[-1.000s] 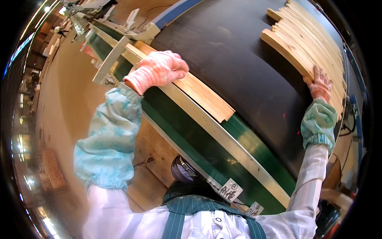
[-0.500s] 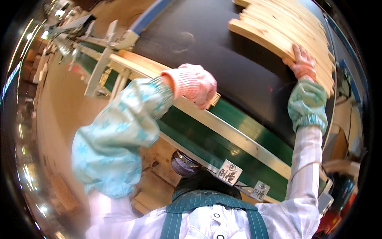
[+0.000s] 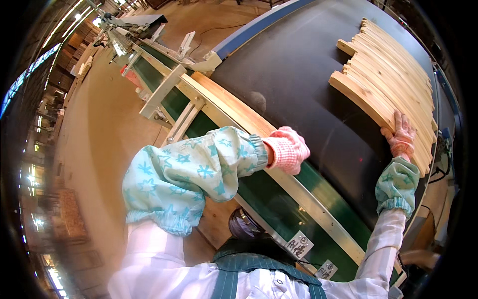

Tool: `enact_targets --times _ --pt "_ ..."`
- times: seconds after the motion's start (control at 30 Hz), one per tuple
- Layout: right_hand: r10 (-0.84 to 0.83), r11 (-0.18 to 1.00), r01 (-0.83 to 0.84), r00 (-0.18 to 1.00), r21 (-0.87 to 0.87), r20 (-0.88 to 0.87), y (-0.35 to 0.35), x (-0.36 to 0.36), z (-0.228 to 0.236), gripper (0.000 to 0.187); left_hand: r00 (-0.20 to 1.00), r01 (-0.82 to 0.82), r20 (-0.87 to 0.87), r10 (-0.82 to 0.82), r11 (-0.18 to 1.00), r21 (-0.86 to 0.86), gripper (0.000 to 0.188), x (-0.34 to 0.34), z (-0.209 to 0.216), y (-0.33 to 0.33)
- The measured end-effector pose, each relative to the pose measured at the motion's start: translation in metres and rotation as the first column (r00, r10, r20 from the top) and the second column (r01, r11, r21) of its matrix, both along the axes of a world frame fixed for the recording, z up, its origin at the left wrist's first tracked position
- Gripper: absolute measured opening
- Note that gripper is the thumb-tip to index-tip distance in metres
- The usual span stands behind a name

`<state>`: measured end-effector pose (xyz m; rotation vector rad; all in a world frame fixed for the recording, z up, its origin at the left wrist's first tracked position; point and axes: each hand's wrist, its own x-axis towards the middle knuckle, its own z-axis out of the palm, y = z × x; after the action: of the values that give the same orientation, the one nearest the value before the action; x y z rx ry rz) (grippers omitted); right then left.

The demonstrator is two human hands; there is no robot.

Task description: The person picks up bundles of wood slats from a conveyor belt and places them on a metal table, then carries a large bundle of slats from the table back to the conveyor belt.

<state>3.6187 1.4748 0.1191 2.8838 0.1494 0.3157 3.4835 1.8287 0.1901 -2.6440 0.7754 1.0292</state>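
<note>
My left hand point(image 3: 290, 150), in a pink knitted glove, is closed at the near end of a long wooden strip point(image 3: 233, 105). That strip lies along a green conveyor belt point(image 3: 323, 188), beside a pale metal rail. The glove hides the strip's end and my fingertips. My right hand point(image 3: 400, 133), also gloved in pink, rests on a row of pale wooden strips point(image 3: 391, 82) with its fingers stretched out and thumb apart. These strips lie side by side on a wide black surface point(image 3: 298, 65), their left ends uneven.
A blue edge point(image 3: 264, 27) borders the black surface at the far left. Metal brackets point(image 3: 167, 92) stand over the green belt. Two small white tags with writing point(image 3: 299, 244) sit along the near rail. Brown floor point(image 3: 99, 149) stretches away on the left.
The whole view has shifted, so the scene sits lower and farther right. My left hand remains closed by the strip's end; my right hand stays flat on the row of strips.
</note>
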Motion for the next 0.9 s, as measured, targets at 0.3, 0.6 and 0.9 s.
enact_targets --times 0.3,0.6,0.9 --pt "0.013 1.0 -0.013 1.0 0.005 -0.021 -0.007 -0.012 0.002 0.088 1.0 0.022 0.03 -0.008 0.858 -0.513 0.032 -0.019 0.014 0.043" --pt "0.119 0.992 -0.121 0.992 0.049 0.036 -0.024 -0.008 -0.006 0.087 0.926 0.056 0.359 0.116 0.899 -0.434 0.04 -0.003 0.008 0.11" --pt "0.129 0.99 -0.131 0.99 0.042 0.051 -0.017 -0.023 0.002 0.091 0.779 0.564 0.567 -0.268 0.695 -0.446 0.014 -0.05 0.084 0.015"
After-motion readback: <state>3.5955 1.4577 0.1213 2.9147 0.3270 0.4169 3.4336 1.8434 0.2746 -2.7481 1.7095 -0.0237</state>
